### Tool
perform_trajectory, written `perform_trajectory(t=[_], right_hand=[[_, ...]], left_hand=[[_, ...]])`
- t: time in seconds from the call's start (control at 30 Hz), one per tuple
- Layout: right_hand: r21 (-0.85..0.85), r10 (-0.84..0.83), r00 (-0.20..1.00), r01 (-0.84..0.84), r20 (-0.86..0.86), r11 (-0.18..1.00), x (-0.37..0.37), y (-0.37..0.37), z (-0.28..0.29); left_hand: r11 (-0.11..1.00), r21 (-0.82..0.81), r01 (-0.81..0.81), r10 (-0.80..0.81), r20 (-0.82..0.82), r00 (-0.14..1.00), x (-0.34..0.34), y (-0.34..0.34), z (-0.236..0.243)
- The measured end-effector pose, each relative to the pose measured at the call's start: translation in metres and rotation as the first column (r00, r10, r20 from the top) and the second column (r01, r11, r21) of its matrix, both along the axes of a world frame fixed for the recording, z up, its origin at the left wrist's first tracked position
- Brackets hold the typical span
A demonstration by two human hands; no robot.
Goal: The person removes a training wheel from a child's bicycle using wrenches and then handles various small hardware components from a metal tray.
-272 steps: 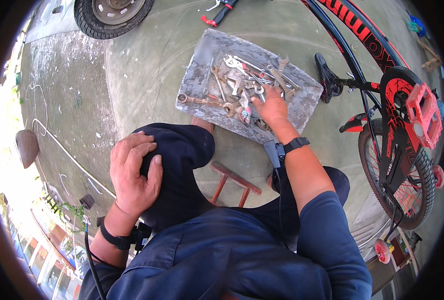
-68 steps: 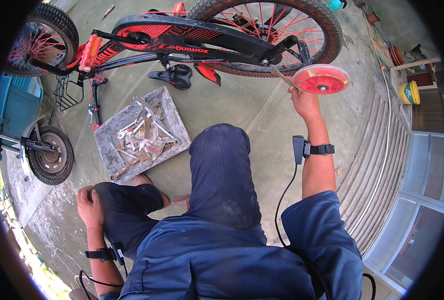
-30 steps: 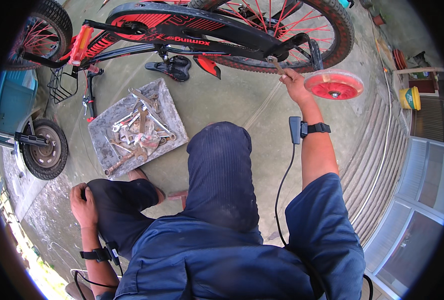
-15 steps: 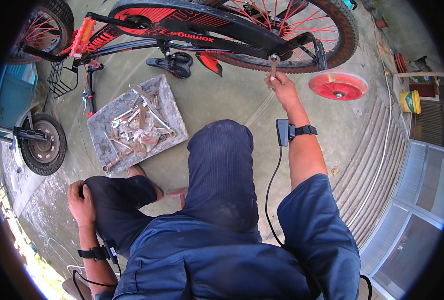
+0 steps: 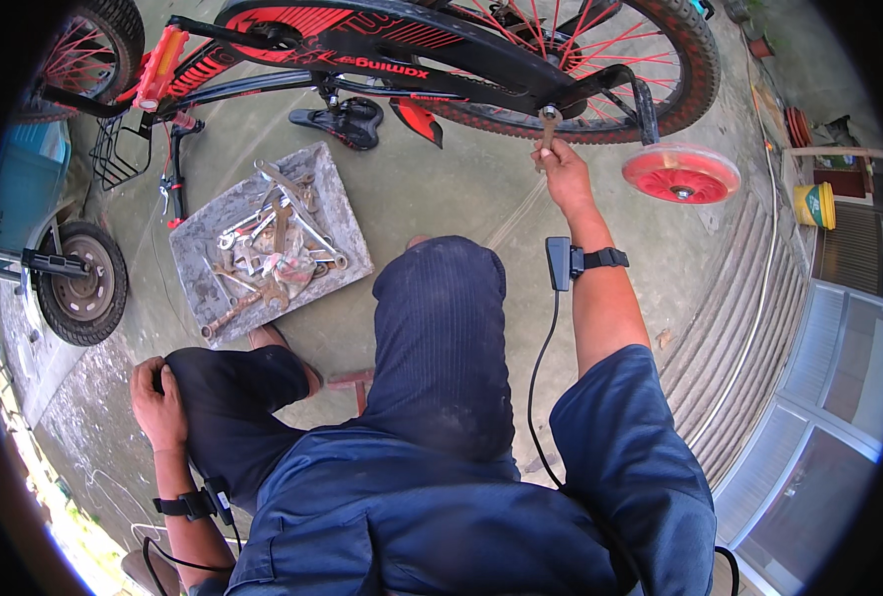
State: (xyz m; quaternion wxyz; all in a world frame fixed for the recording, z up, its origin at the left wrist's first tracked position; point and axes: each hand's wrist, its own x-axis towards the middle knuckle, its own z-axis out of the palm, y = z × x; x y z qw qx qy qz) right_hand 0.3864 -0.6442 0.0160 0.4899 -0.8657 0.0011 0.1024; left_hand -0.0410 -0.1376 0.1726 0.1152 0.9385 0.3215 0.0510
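Observation:
My right hand point(image 5: 567, 175) is closed round the handle of a brownish metal wrench point(image 5: 548, 127). The wrench's head sits at the axle nut point(image 5: 551, 111) of the upturned bicycle's spoked wheel. Beside it, a red training wheel point(image 5: 681, 174) hangs on a black bracket point(image 5: 645, 109). The black-and-red bicycle point(image 5: 382, 62) stands upside down, its saddle point(image 5: 340, 123) on the ground. My left hand point(image 5: 160, 407) rests loosely on my left knee, holding nothing, its thumb apart from the fingers.
A grey tray point(image 5: 347, 214) of wrenches and other tools point(image 5: 288, 223) lies on the concrete in front of my left leg. Further left stands another vehicle's wheel point(image 5: 84, 283). Steps point(image 5: 720, 308) run along the right, near a yellow bucket point(image 5: 814, 205).
The view has shifted slightly. The bicycle's training wheel sits a little further right, while the wrench stays in my right hand at the axle nut. My left hand keeps its place on the knee.

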Motion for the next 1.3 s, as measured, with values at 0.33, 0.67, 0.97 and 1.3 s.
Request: perform_trajectory(t=[0.33, 0.67, 0.97, 1.3], right_hand=[[-0.010, 0.041, 0.999, -0.041, 0.010, 0.999, -0.012, -0.007, -0.010], [-0.335, 0.530, 0.792, -0.610, -0.304, 0.718, -0.048, 0.039, 0.015], [-0.502, 0.858, 0.447, -0.819, -0.253, 0.279, -0.032, 0.228, 0.111], [-0.510, 0.941, 0.020, -0.844, -0.339, -0.166, -0.071, 0.394, 0.003]], left_hand=[[1.000, 0.020, 0.011, -0.011, 0.010, 1.000, 0.003, -0.008, 0.006], [0.999, 0.029, -0.037, 0.036, 0.017, 0.999, -0.003, -0.007, 0.012], [0.999, -0.001, -0.032, 0.032, 0.120, 0.992, -0.015, 0.001, 0.013], [0.993, -0.106, -0.056, 0.072, 0.153, 0.986, -0.029, 0.019, 0.017]])
